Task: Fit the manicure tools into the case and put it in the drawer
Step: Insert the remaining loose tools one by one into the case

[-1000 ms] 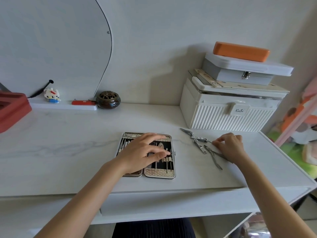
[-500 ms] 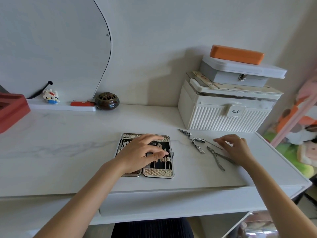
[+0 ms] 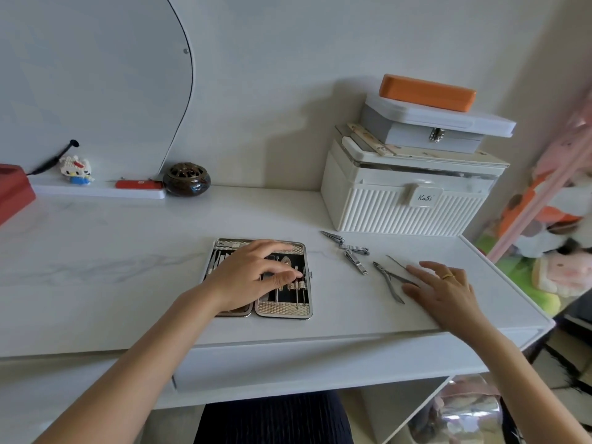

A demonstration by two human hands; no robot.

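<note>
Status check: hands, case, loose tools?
Left hand resting on open case. Right hand open, flat beside nippers. Clippers and thin pick loose on desk. Nothing blocking.

"KaSi" on the white ribbed box front latch

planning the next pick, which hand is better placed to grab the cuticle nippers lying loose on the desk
Right. The right hand lies flat on the desk with its fingers beside the cuticle nippers. The left hand rests on the open case, farther from them and likely steadying it.
</note>
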